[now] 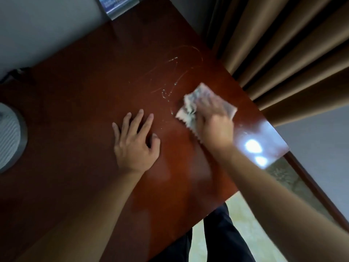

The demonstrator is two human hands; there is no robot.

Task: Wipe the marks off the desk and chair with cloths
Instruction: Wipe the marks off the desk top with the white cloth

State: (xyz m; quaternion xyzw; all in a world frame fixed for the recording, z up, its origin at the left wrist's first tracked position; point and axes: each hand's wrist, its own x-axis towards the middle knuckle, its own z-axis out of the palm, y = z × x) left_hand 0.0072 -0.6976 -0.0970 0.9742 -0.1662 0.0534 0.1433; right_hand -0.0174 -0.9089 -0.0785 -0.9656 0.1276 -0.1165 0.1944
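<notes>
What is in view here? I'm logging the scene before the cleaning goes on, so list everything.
desk: one, reddish-brown, glossy, fills most of the view
marks: several whitish streaks, on the desk beyond the cloth
cloth: one, pale, on the desk under the right hand
curtain: one, tan, pleated, upper right
round object: one, white with grey rim, left edge
stand: one, grey with a blue card, top edge
left hand: flat on the desk, empty
right hand: blurred, pressing the cloth

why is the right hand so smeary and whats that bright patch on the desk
Head view: the right hand and its cloth are motion-blurred, while the flat left hand stays sharp; the bright patch is lamp glare on the glossy desk corner; wide-angle lens bends the edges.
</notes>
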